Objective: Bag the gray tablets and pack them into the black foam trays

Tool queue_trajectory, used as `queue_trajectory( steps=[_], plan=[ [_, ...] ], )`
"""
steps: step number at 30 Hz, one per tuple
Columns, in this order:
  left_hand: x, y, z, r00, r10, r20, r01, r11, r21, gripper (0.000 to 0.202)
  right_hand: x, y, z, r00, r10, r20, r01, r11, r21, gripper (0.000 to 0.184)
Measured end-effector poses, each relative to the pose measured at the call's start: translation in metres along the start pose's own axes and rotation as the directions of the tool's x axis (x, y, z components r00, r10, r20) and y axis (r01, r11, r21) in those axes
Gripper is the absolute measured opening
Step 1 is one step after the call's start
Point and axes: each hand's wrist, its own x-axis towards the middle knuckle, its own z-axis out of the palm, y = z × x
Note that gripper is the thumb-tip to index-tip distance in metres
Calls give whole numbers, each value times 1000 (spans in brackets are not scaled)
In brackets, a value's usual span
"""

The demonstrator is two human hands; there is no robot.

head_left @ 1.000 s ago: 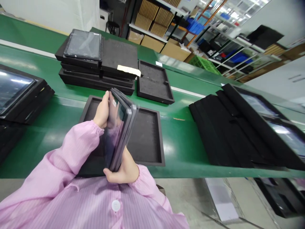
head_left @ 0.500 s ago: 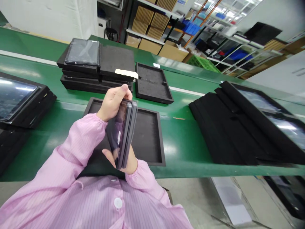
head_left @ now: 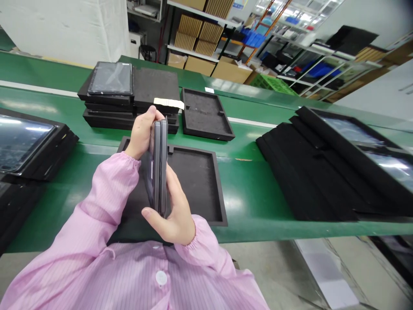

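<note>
Two dark tablets (head_left: 160, 163), held face to back, stand nearly edge-on between my hands, above the black foam tray (head_left: 200, 185). My left hand (head_left: 142, 131) grips their far end from the left, thumb over the top corner. From the right, my right hand (head_left: 176, 211) holds their near end, with its thumb reaching round the bottom edge and its fingers along the right side. The left tablet's screen side is seen only at a steep angle. Part of the tray lies hidden under my left sleeve.
Behind stand stacked foam trays with a tablet (head_left: 111, 79) on top, and an open foam tray (head_left: 206, 114). More trays with tablets (head_left: 24, 140) lie on the left. Leaning black foam trays (head_left: 316, 172) occupy the right side of the green bench (head_left: 245, 193).
The two tablets have turned from a slant to nearly upright and edge-on, shifting slightly left and away from me. Both hands still hold them; more of my right hand shows.
</note>
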Motion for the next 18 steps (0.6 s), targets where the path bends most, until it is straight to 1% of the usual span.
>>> queue_trajectory(
  steps=[6,10,12,14,16,17,18],
  plan=[
    [-4,4,-2,1000,-14,7,14,1000,-6,65,-3,5,0,999,41,-23,-38,995,95,70],
    [-7,4,-2,1000,0,20,1,1000,-9,65,-3,1,1,997,49,-62,-41,992,117,66],
    [-7,6,-1,999,5,34,-4,1000,-14,65,-1,-4,1,995,77,-68,-69,991,111,66],
    [-9,8,0,999,5,48,-4,1000,-20,64,2,-9,0,988,134,-71,-126,986,112,68],
    [-12,9,2,998,6,61,-6,1000,-10,63,6,-12,-2,978,204,-32,-200,973,114,70],
    [-15,7,2,999,25,44,-25,1000,13,62,7,-13,-3,972,237,12,-237,965,110,70],
    [-19,3,1,998,62,-4,-62,997,51,60,8,-14,-4,963,262,64,-268,958,102,70]
  ],
)
